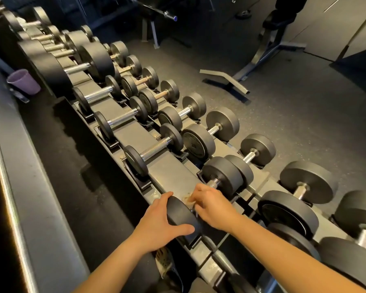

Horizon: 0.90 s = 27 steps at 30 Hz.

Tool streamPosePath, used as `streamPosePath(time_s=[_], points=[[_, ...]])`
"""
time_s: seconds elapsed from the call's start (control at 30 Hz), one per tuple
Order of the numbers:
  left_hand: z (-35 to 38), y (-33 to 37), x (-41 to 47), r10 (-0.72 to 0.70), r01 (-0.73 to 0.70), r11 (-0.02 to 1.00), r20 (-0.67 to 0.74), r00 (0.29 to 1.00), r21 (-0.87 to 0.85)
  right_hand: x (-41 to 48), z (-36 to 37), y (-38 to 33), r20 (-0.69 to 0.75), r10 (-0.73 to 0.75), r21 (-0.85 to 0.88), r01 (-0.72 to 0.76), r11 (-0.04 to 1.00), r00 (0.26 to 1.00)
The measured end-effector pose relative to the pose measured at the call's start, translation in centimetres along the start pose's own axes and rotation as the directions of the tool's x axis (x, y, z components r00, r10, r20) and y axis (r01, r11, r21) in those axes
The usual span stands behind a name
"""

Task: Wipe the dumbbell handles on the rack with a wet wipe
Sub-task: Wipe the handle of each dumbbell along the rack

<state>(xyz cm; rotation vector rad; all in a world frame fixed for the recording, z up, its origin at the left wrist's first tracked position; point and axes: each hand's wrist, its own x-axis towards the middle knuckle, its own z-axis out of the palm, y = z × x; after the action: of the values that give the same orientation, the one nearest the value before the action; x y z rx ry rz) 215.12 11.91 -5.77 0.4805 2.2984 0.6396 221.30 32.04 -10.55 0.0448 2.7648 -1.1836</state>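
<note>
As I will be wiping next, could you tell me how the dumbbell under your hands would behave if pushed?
Probably heavy for its size: the dumbbell has thick, solid-looking heads. Those round heads might roll, though cradles of the rack seem to seat them and the left hand grips one. The knurled handle, under the right hand, should resist slipping.

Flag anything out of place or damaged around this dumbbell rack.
A purple cup sits on the ledge behind the dumbbell rack, an odd spot. A bent metal bar lies on the floor by the bench, apparently detached. The rack's shelf shows rusty spots beside the left hand gripping the nearest dumbbell.
</note>
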Motion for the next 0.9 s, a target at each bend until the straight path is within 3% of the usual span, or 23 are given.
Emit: streamPosePath(time_s=[0.1,0.17,0.23,0.33,0.4,0.47,0.53,0.57,0.6,0.67,0.8,0.9], points=[[0.0,-0.1,0.0,0.003,-0.003,1.000,0.010,1.000,-0.019,-0.6,-0.7,1.9,-0.267,0.071,-0.220,-0.132,0.966,0.961],[0.0,-0.1,-0.1,0.007,-0.006,1.000,0.012,1.000,-0.028,-0.6,-0.4,2.2,-0.404,0.164,-0.232,-0.275,0.933,0.900],[0.0,-0.1,-0.1,0.004,-0.004,1.000,0.010,1.000,-0.030,-0.2,0.9,1.7,-0.466,0.259,-0.171,-0.373,0.912,0.846],[0.1,-0.2,0.0,0.005,-0.005,1.000,-0.003,1.000,-0.010,-0.5,2.9,0.2,-0.523,0.448,0.178,-0.422,0.889,0.725],[0.2,-0.2,0.0,0.010,-0.010,1.000,-0.011,1.000,-0.003,-1.0,3.7,-0.5,-0.400,0.634,0.521,-0.404,0.752,0.663],[0.1,-0.3,0.0,0.015,-0.016,1.000,-0.010,1.000,-0.018,-1.0,3.3,-0.4,-0.173,0.776,0.832,-0.331,0.444,0.606],[0.0,-0.3,0.1,0.017,-0.017,1.000,0.005,1.000,-0.022,-0.5,2.1,0.2,0.006,0.883,0.969,-0.220,0.111,0.470],[0.0,-0.3,0.1,0.015,-0.015,1.000,0.013,1.000,-0.025,-0.2,1.5,0.7,0.064,0.919,0.986,-0.166,0.002,0.389],[0.0,-0.4,0.1,0.015,-0.014,0.999,0.016,1.000,-0.031,0.3,1.2,1.0,0.102,0.939,0.989,-0.133,-0.060,0.329],[0.0,-0.3,0.0,0.016,-0.015,0.999,0.014,1.000,-0.037,1.3,1.3,0.6,0.146,0.940,0.989,-0.053,-0.136,0.309],[0.0,-0.2,0.0,0.020,-0.020,0.999,0.003,1.000,-0.030,2.2,1.9,-0.1,0.257,0.896,0.951,0.072,-0.301,0.362],[0.0,-0.3,0.1,0.021,-0.021,0.999,-0.001,1.000,-0.027,1.6,2.4,0.4,0.253,0.876,0.964,-0.026,-0.266,0.412]])
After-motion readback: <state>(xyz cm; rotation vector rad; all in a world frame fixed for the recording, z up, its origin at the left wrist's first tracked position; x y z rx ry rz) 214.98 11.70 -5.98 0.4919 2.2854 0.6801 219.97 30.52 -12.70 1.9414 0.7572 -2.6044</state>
